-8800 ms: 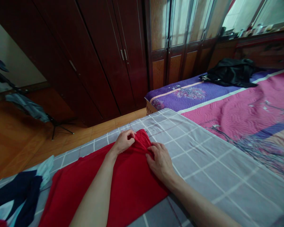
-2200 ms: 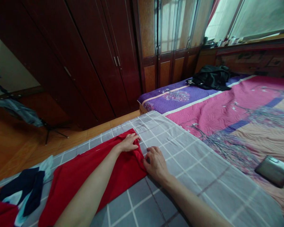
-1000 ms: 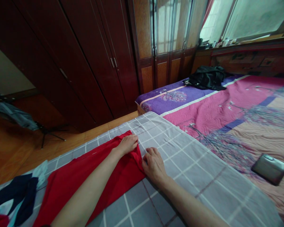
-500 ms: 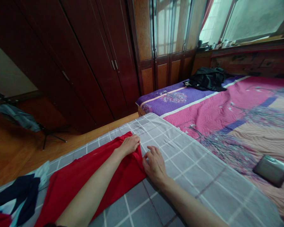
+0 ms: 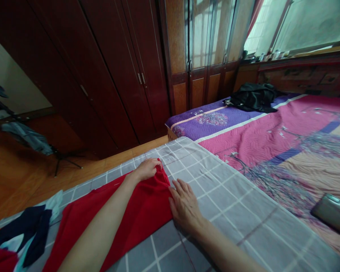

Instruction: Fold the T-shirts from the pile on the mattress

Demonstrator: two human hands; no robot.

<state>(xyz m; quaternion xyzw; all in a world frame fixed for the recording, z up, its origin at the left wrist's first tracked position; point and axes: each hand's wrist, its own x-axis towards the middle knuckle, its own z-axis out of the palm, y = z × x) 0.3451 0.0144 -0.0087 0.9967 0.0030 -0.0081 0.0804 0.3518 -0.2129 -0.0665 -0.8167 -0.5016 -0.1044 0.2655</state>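
Observation:
A folded red garment (image 5: 147,204) lies across the grey checked cloth; its exact kind does not show. My left hand (image 5: 147,169) is closed on the garment's far right corner, fingers bent over a bunched edge. At the right edge of the same garment rests my right hand (image 5: 186,206), its fingers outstretched and a little apart, with the fingertips and thumb against the fabric. Small creases run between the two hands, while the rest of the red fabric lies fairly flat. My left forearm covers part of it.
Dark blue and pale clothes (image 5: 31,230) lie in a heap at the lower left. The checked cloth (image 5: 215,196) meets a pink and purple bedspread (image 5: 243,139), which holds a black garment or bag (image 5: 252,97) and a phone-like grey object (image 5: 333,213). Dark wardrobes (image 5: 116,75) stand behind.
My left hand has shifted slightly left along the far edge, still gripping the red garment. My right hand's fingers lie flatter at the right edge. The view has turned a little left.

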